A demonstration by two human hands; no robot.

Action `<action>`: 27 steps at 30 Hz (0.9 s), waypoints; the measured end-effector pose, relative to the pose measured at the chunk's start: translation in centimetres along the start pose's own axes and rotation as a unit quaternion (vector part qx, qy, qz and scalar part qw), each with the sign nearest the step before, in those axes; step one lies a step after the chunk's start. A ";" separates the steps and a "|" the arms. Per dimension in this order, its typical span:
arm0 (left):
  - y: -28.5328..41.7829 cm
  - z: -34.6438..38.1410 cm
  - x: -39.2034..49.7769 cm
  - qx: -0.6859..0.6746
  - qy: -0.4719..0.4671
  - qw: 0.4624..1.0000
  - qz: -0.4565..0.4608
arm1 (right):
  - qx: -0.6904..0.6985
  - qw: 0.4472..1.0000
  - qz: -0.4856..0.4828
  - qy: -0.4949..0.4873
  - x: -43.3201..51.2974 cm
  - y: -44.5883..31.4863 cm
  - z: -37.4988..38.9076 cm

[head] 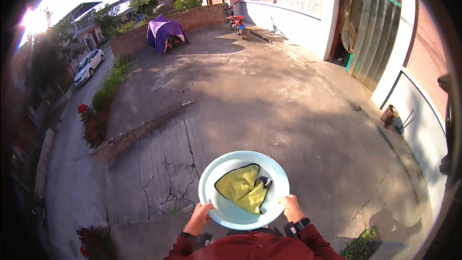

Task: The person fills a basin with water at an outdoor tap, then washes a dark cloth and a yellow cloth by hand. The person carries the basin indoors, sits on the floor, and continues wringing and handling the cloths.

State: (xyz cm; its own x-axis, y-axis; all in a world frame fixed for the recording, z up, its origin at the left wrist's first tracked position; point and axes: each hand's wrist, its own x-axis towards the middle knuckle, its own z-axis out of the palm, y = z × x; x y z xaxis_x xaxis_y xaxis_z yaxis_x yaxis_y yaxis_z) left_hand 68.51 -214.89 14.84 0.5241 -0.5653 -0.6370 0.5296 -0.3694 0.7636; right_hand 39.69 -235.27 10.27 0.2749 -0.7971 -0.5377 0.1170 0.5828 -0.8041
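A pale blue plastic basin point(244, 221) is held level in front of my body, at the lower middle of the head view. My left hand point(199, 217) grips its rim at the lower left, thumb on top. On the lower right side, my right hand point(291, 207) is closed on the rim, its thumb over the edge. Inside the basin lies a crumpled yellow-green cloth point(243, 186) with dark edging. The fingers of both hands are partly hidden beneath the rim.
Cracked concrete point(169, 166) has a low brick edge point(137, 133) at left. Ahead stand a purple-covered object point(162, 30) and a parked two-wheeler point(238, 25). A rusty bucket point(389, 116) is by the right wall, beyond it a curtained doorway point(375, 36). A white car point(88, 65) is on the lane.
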 end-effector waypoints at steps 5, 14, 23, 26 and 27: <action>7.1 7.1 5.0 0.037 -0.011 0.999 -0.014 | -0.023 1.000 0.011 -0.001 9.0 -6.7 0.1; 18.2 19.0 21.5 0.042 -0.089 0.995 0.000 | 0.043 0.997 -0.022 0.059 23.6 -17.7 1.2; 28.0 31.7 33.2 0.068 -0.119 0.991 0.001 | 0.058 0.991 -0.019 0.118 36.2 -29.5 1.9; 29.9 36.7 36.7 0.065 -0.111 0.992 0.009 | 0.055 0.993 -0.020 0.104 42.1 -33.5 0.6; 30.3 38.4 37.7 0.068 -0.103 0.992 0.007 | 0.055 0.994 -0.019 0.097 43.8 -34.5 -0.2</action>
State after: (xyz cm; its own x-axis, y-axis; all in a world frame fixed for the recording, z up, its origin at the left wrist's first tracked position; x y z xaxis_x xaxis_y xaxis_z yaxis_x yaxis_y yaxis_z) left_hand 78.70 -275.69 17.99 0.3763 -0.7041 -0.6023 0.4215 -0.4488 0.7880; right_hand 47.55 -290.32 14.38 0.0808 -0.8278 -0.5552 0.2311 0.5574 -0.7974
